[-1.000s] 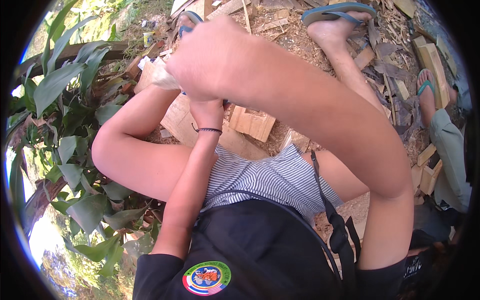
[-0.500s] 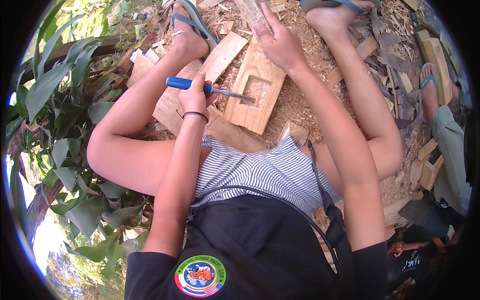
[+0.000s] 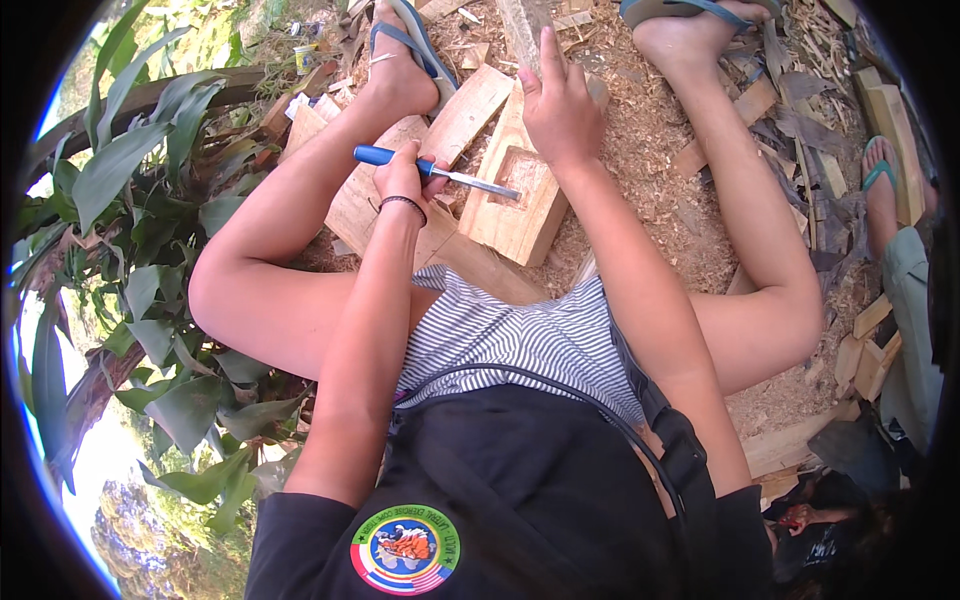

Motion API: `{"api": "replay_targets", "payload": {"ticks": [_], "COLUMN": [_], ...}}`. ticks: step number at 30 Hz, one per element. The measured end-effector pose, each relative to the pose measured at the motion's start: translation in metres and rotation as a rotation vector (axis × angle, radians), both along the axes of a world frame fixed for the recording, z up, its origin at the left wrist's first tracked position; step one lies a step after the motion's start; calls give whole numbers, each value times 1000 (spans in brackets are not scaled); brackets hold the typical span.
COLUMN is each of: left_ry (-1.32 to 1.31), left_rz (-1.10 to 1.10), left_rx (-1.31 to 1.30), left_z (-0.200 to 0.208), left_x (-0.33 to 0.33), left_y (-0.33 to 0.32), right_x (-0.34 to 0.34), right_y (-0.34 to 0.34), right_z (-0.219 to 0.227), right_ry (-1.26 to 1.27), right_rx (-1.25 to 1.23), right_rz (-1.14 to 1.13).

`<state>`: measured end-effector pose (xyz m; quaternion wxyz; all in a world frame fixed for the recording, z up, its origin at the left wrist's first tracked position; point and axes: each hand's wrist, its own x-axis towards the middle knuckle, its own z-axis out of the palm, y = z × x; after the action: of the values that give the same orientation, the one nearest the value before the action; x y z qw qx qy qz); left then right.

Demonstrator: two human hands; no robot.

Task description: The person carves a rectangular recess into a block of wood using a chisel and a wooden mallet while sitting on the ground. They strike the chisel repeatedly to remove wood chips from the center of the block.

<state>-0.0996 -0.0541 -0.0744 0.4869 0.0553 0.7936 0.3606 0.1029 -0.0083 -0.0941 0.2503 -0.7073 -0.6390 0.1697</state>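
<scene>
My left hand (image 3: 400,175) is closed around the blue handle of a chisel (image 3: 480,183). The chisel's metal blade points right, its tip over a rectangular recess cut in a pale wooden block (image 3: 490,220). That block lies on the ground between my legs, with its right side face showing. My right hand (image 3: 565,115) is above the far right part of the block and hides some of it. Its fingers are around a rough length of wood (image 3: 520,35), index finger stretched along it; the wood's far end is out of view.
Flat boards (image 3: 370,185) lie under and left of the block. Wood shavings (image 3: 640,150) cover the ground. Broad-leaved plants (image 3: 170,330) crowd the left. At the right are wood offcuts (image 3: 865,350) and another person's sandalled foot (image 3: 880,185).
The block has turned or tilted, showing more of its right side. My right hand and the length of wood are lower relative to the block. The whole view has shifted slightly.
</scene>
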Motion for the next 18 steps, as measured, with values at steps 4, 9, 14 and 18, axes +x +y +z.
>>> {"api": "replay_targets", "payload": {"ticks": [4,9,14,18], "left_ry": [-53,-124,-89,-45], "left_rz": [29,3,51,99], "left_rx": [-37,-30,-17,-82], "left_z": [-10,-5,-9,-23], "left_x": [-11,-10,-4,-13], "left_y": [0,4,6,9], "right_x": [-10,-8,-3,-13], "right_y": [-9,-11,-14,-11], "right_z": [-3,-6,-11,-5], "right_ry": [-47,-194,-172,-169], "right_rx": [239,320,313,318], "right_rz": [35,192,186,153]}}
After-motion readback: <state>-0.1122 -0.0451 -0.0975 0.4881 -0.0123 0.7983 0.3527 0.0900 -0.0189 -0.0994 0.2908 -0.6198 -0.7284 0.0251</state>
